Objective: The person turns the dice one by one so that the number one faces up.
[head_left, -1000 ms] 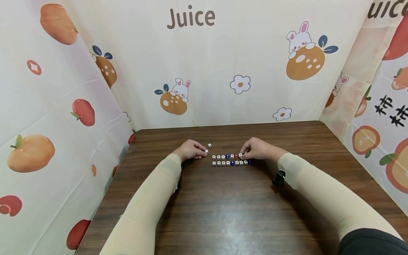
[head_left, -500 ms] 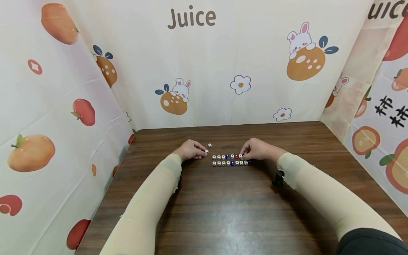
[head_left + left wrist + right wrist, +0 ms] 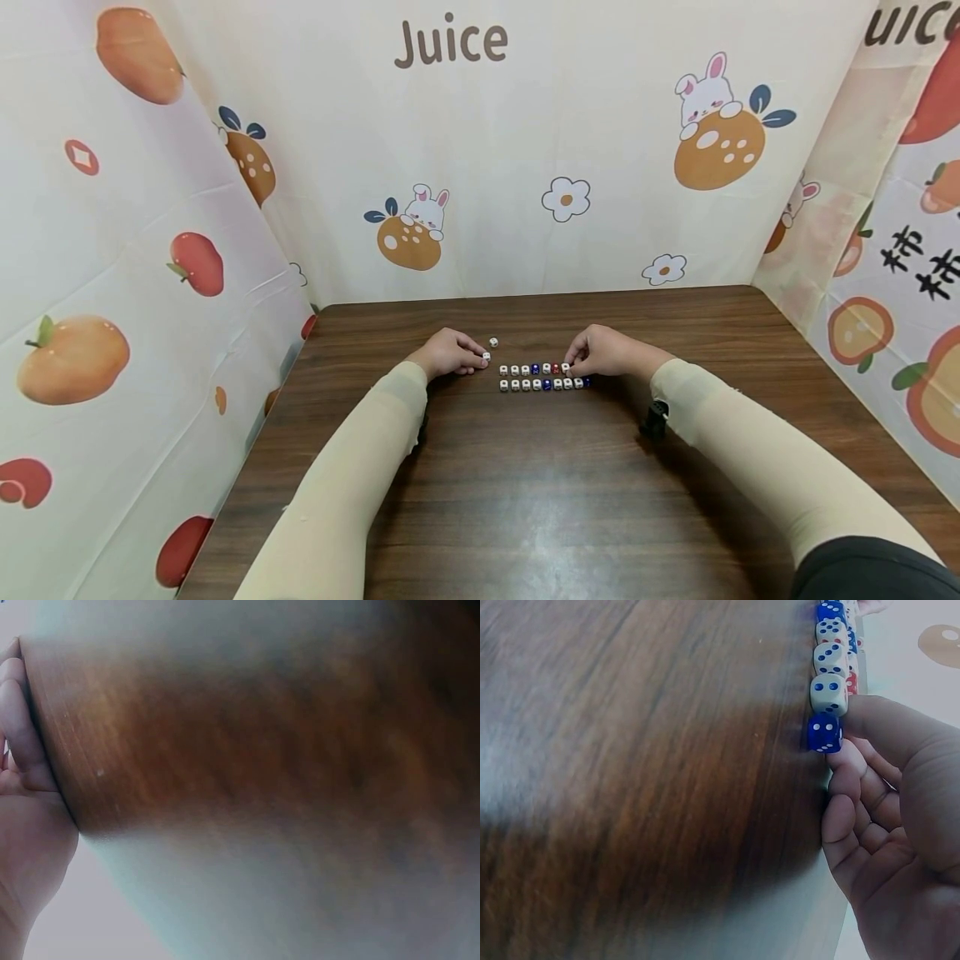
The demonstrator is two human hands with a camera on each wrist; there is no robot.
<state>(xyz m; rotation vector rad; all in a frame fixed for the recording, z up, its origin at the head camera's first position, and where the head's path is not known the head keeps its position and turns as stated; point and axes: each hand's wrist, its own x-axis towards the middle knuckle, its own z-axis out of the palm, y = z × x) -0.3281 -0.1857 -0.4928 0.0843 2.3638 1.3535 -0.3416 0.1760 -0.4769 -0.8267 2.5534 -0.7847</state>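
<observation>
Two rows of small dice lie on the table. The back row is mostly white, with one blue and one red die. White dice also make up most of the front row, which ends on the right in a blue die. My right hand pinches the white die at the back row's right end; in the right wrist view that die is hidden behind the thumb and front row. Left of the rows, my left hand holds a white die at its fingertips.
A single white die lies behind the left fingertips. The brown wooden table reaches back to a printed cloth, and more cloth hangs at both sides. The left wrist view shows mostly blurred table and part of the hand.
</observation>
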